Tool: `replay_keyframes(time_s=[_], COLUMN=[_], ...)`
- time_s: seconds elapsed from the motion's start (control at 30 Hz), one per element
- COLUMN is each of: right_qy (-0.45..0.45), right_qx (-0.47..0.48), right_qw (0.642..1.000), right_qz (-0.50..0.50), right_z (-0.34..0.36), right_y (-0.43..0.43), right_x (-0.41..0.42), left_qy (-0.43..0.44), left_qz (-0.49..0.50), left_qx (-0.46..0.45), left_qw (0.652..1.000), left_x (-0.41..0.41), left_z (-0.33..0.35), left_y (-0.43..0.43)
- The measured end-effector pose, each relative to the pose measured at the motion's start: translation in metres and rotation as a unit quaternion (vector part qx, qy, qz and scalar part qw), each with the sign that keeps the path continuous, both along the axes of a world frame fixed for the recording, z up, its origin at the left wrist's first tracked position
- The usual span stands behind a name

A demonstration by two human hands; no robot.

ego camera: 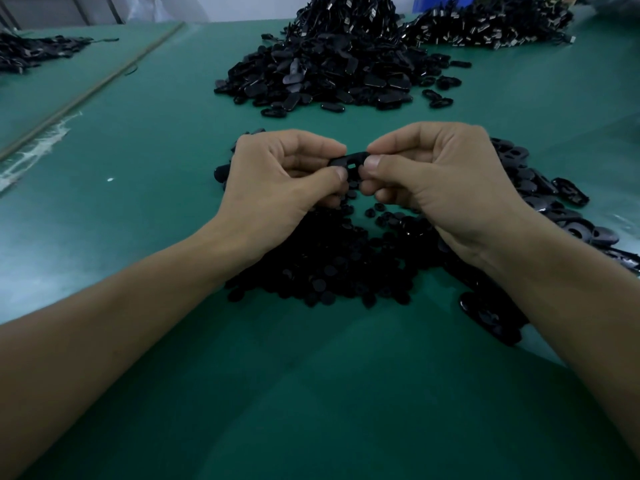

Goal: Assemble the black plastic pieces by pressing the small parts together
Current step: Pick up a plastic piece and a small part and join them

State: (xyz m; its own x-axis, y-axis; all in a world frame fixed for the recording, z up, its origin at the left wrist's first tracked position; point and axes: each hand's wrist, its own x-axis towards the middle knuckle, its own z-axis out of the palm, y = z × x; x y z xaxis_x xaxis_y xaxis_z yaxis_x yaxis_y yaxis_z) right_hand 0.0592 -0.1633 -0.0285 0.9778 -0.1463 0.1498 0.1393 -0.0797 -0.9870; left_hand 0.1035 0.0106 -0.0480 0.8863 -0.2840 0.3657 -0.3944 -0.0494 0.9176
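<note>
A flat black oval plastic piece [351, 160] with a small slot is held between both hands above the table. My left hand [277, 181] pinches its left end between thumb and curled fingers. My right hand [436, 178] pinches its right end the same way. Under my hands lies a heap of small round black parts [332, 271]. A spread of larger black oval pieces [540, 192] lies to the right, partly hidden by my right forearm.
A green table mat [311, 393] covers the surface. A big pile of black oval pieces [322, 77] sits at the back centre, another pile [491, 26] at the back right, and a smaller one [31, 50] far left. A thin rod [93, 88] runs diagonally at the left.
</note>
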Motion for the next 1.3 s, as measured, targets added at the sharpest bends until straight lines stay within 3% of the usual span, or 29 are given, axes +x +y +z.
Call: replay_keyframes(time_s=[0.23, 0.63, 1.07, 1.3], right_qy=[-0.011, -0.045, -0.057, -0.078], right_qx=[-0.028, -0.172, -0.209, -0.291], right_qw=[0.999, 0.984, 0.976, 0.953], right_qz=[-0.013, -0.002, -0.006, -0.025], right_z=[-0.0013, 0.0, -0.0048, -0.0042], right_y=[-0.0015, -0.0003, -0.0008, 0.0015], right_x=[0.0023, -0.0017, 0.0013, -0.001], left_qy=[-0.002, 0.012, 0.016, 0.012], left_qz=[0.0, 0.014, 0.017, 0.009], left_qx=[-0.012, -0.002, 0.0, 0.0], left_qw=[1.0, 1.0, 1.0, 1.0], left_x=[0.0013, 0.0027, 0.0057, 0.004], left_z=[0.0003, -0.0003, -0.0024, -0.0022], left_y=[0.0014, 0.0004, 0.0026, 0.0014])
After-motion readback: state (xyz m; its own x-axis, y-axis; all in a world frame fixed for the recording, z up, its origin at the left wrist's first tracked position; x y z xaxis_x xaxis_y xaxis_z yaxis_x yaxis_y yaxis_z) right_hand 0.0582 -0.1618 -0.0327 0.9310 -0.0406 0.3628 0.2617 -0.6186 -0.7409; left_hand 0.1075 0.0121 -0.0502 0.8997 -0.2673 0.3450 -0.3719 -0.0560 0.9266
